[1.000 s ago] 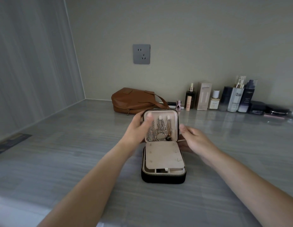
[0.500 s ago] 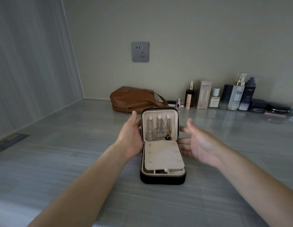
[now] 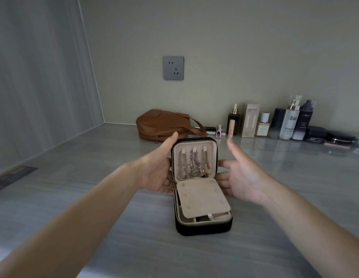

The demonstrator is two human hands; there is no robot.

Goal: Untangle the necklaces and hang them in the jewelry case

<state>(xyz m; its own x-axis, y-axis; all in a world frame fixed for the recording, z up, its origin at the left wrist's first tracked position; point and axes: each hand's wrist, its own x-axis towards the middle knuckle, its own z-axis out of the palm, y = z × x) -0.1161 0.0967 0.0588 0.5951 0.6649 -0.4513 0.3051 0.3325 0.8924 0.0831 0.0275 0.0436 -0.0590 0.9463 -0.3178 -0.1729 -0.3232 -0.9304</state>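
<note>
Grey counter (image 3: pixel 90 197); necklaces (image 3: pixel 192 166) hang in the jewelry case (image 3: pixel 203 228), seemingly done. My right hand (image 3: pixel 242 177) is spread free; my left hand (image 3: pixel 156 171) has its fingers hidden, hold unclear. Next: close lid (image 3: pixel 212 151) gently.

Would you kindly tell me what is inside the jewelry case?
In the lid, necklaces hang from three hooks, their lower ends bunched. A beige flap covers most of the base; only a front sliver shows, so its contents cannot be seen.
</note>
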